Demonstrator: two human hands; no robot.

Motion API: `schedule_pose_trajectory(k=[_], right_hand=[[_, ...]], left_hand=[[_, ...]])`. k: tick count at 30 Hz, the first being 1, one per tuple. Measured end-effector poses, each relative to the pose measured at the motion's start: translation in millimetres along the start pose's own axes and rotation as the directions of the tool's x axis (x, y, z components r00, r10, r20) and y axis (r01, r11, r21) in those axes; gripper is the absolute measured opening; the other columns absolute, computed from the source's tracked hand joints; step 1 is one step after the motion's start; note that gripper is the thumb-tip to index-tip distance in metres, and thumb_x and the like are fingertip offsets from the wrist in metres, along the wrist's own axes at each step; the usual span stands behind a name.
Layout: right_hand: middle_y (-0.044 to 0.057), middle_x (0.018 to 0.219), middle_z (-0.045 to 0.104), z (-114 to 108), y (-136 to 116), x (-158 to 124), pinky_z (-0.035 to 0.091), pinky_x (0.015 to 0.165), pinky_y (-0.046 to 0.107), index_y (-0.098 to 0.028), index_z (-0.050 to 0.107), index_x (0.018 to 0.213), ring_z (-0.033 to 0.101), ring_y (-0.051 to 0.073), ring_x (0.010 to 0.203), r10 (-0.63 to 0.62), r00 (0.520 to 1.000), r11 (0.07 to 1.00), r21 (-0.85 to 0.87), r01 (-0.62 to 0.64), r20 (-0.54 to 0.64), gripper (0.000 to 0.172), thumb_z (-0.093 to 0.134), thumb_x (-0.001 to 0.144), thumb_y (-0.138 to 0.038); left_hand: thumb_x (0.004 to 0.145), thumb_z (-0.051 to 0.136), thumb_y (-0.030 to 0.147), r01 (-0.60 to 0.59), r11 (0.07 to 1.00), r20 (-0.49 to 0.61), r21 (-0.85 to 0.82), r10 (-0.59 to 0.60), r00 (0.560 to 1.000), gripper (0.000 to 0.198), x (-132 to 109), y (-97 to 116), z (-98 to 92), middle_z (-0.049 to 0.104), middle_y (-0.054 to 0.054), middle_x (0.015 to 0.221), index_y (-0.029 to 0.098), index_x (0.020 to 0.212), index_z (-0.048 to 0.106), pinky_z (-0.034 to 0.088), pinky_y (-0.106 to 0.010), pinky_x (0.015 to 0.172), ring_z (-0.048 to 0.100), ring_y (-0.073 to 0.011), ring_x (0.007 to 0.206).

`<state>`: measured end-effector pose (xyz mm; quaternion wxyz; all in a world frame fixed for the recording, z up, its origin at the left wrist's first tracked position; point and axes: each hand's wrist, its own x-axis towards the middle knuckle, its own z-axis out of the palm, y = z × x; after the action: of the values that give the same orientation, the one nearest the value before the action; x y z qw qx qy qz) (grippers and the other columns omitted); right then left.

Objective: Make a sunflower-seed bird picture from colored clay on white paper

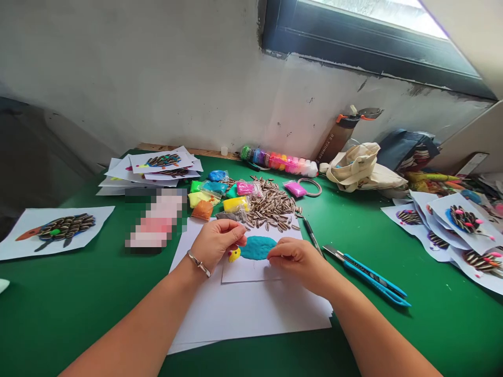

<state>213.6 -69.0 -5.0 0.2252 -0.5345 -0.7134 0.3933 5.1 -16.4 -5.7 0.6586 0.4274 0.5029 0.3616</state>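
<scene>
A flattened oval of blue modelling clay (258, 247) lies on a small white card (239, 275), with a small yellow clay head (234, 255) with a dark eye and red bits at its left end. My left hand (220, 238), with a bracelet at the wrist, is just above the yellow head, thumb and fingertips pinched together; whatever is in the pinch cannot be made out. At the blue oval's right end, my right hand (294, 259) has its fingers pressed together, tips hidden against the card. Thin pencil lines show below the oval.
Larger white sheets (251, 314) lie under the card. Beyond are a pile of striped sunflower seeds (271, 207) and several clay packets (238, 204). A pen (312, 235) and a blue utility knife (369, 275) lie right. Seed pictures (66, 230) flank both sides; a bottle (338, 137) stands behind.
</scene>
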Motion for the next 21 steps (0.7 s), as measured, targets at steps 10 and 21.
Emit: schedule_pose_trajectory(k=[10, 21], right_hand=[[-0.001, 0.082, 0.066, -3, -3, -3, 0.04, 0.064, 0.024, -0.021, 0.07, 0.085, 0.056, 0.014, 0.075, 0.034, 0.999, 0.999, -0.038, -0.033, 0.035, 0.019, 0.051, 0.084, -0.016], [0.003, 0.084, 0.062, -2, 16, -2, 0.043, 0.072, 0.027, -0.022, 0.069, 0.086, 0.057, 0.016, 0.082, -0.166, 0.985, 0.979, -0.11, 0.169, 0.036, 0.019, 0.052, 0.088, -0.015]], left_hand=[[0.056, 0.081, 0.044, 0.0, 1.0, 0.006, -0.007, 0.001, 1.0, 0.037, 1, -1, -0.5, 0.067, -0.003, 0.06, 0.014, 0.071, 0.066, 0.041, -0.024, 0.053, 0.052, -0.0094, 0.051], [0.057, 0.08, 0.042, -0.004, 1.0, 0.005, -0.014, 0.004, 1.0, 0.034, 1, 0, 0.2, 0.067, -0.003, 0.061, 0.015, 0.07, 0.066, 0.04, -0.025, 0.053, 0.052, -0.0106, 0.052]])
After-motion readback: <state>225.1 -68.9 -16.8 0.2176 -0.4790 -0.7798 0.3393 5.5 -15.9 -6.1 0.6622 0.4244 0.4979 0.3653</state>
